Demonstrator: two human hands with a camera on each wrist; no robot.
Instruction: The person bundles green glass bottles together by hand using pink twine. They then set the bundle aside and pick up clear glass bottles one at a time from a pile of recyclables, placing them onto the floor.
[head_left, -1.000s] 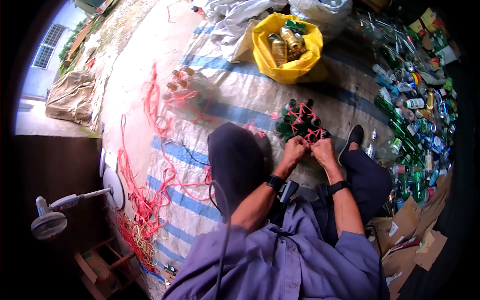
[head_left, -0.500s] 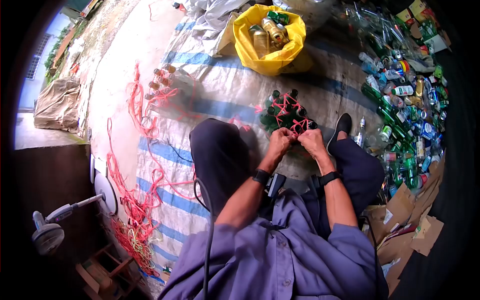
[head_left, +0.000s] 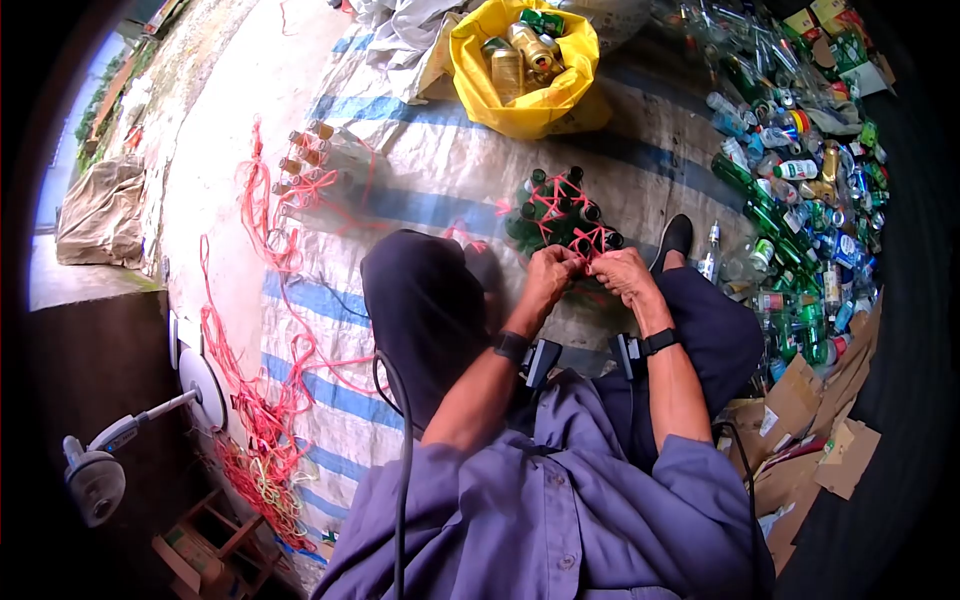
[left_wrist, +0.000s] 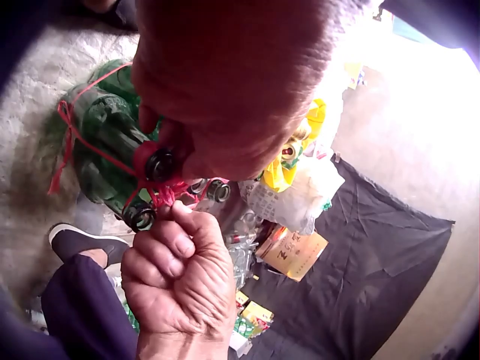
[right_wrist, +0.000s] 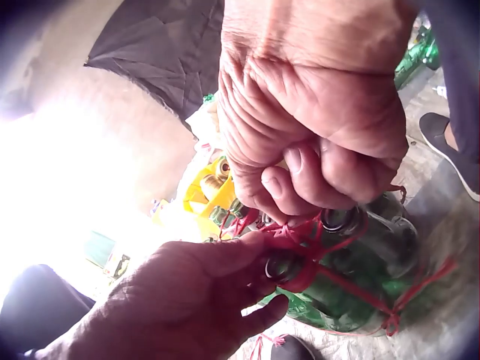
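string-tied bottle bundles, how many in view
2: the green one by the left hand, and the clear one farther left. The pile on the right may hide more.

Pink string (head_left: 551, 205): ends between left hand (head_left: 553, 272) and right hand (head_left: 626, 275) too small to tell | green bottles (head_left: 522, 226): partly hidden by hands | pale bottles (head_left: 343, 160), striped sheet's (head_left: 440, 155) left edge: bodies blurred | cans (head_left: 507, 76): lower parts hidden inside yellow bag (head_left: 525, 122)
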